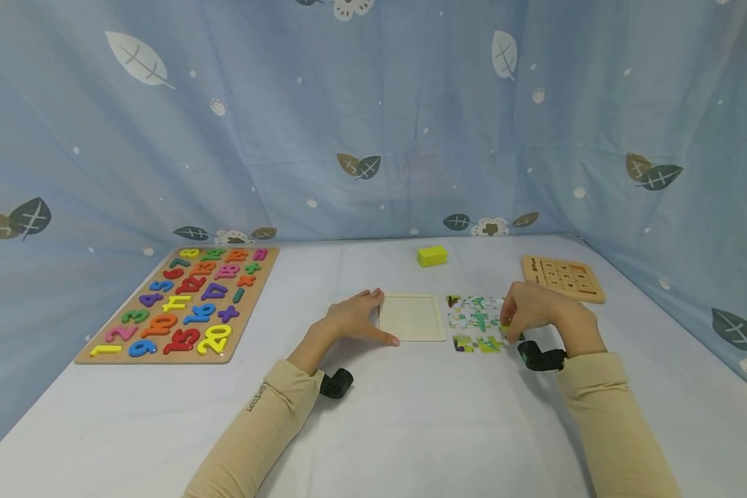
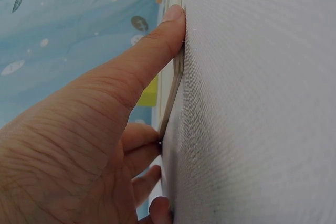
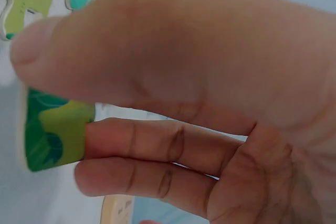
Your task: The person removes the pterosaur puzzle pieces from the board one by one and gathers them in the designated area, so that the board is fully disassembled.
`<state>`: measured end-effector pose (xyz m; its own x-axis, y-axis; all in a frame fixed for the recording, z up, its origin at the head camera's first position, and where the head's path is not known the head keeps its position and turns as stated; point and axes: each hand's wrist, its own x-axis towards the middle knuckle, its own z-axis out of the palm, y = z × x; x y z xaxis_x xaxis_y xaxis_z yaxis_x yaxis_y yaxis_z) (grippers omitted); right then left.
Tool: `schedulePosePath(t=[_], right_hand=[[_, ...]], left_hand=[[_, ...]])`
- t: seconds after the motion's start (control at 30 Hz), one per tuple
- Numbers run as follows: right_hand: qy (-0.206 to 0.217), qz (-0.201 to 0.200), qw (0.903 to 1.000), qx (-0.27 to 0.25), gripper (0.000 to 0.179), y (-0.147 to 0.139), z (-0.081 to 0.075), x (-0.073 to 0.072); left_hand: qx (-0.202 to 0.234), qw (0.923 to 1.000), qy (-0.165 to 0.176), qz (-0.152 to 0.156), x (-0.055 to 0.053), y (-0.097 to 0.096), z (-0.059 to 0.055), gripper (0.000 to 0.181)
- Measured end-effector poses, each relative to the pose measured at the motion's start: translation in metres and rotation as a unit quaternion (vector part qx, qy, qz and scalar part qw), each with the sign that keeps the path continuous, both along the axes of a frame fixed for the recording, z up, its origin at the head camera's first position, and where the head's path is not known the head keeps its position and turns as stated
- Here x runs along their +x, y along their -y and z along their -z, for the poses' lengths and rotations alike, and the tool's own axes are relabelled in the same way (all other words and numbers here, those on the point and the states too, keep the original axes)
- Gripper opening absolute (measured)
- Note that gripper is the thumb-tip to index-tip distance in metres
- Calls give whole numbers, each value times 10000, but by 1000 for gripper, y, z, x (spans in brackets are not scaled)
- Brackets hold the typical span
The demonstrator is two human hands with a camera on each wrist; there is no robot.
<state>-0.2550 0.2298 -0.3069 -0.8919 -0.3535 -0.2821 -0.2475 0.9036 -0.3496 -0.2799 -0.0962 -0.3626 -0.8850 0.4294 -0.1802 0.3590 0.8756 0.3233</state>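
My left hand spans the left side of a square, pale wooden puzzle tray, with nothing in the part that shows. In the left wrist view its thumb presses the near edge and the fingertips touch the tray's side. To the right of the tray, jigsaw pieces in white and green lie closely grouped on the cloth. My right hand bends down over their right end. Between its thumb and fingers it pinches a green jigsaw piece, partly hidden by the thumb.
A wooden board of coloured numbers lies at the left. A yellow block stands behind the tray. Past my right hand is a small wooden number board. A blue patterned curtain hangs behind the white-covered table.
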Motion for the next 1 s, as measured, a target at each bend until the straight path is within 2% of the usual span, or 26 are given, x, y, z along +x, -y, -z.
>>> schedulePosePath(t=[0.17, 0.43, 1.0], right_hand=[[-36, -66, 10000, 21, 26, 2, 5, -1], [142, 35, 9998, 99, 29, 4, 5, 0], [85, 147, 9995, 249, 22, 3, 9, 1]], left_hand=[[18, 10000, 7, -2, 0, 1, 0, 104], [65, 10000, 10, -10, 1, 3, -1, 104], [96, 9999, 23, -28, 3, 0, -2, 103]])
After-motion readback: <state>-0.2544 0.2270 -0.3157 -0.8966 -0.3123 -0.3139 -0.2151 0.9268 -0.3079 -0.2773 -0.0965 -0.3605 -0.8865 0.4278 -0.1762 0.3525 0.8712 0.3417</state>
